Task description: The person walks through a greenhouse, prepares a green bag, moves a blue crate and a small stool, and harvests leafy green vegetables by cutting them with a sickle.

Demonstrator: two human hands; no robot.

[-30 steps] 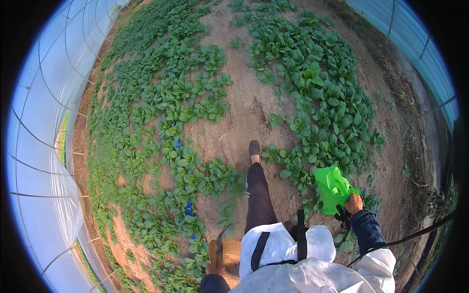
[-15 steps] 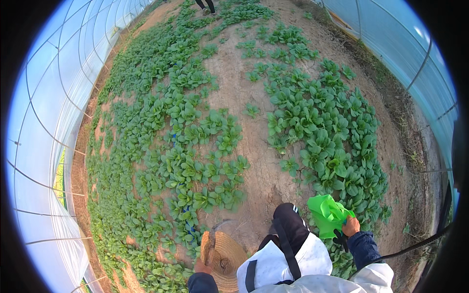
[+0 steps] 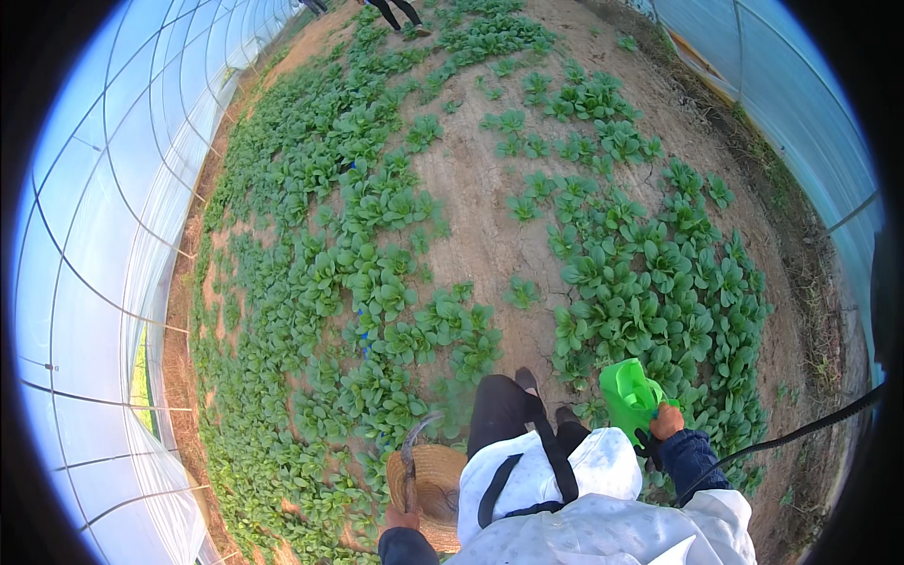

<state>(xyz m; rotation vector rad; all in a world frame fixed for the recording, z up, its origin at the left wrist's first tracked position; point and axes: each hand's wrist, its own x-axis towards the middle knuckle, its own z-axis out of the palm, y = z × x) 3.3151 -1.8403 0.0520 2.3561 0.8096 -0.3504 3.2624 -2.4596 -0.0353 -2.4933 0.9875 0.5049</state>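
My left hand [image 3: 403, 518] is closed on a curved sickle [image 3: 414, 435] and a woven straw hat [image 3: 438, 480] at my lower left, the sickle lying across the hat's brim. At my lower right my right hand [image 3: 668, 421] grips a bright green bag [image 3: 623, 391], with a dark item [image 3: 646, 446] hanging beneath it that I cannot make out clearly. My dark-trousered legs and shoes [image 3: 526, 382] show below me on the dirt path [image 3: 485, 245], partly hidden by white clothing [image 3: 541, 471] with black straps.
Leafy green beds [image 3: 659, 273] flank the path, with blue pieces [image 3: 365, 339] among the left plants. Curved plastic greenhouse walls [image 3: 104, 254] line both sides. Another person's legs [image 3: 400, 19] stand far ahead, and more small figures show beyond at the top. A black strap [image 3: 791, 428] runs at right.
I have stepped along the path and my view takes in more of the far end, where the other person's legs have appeared. Both hands keep what they held.
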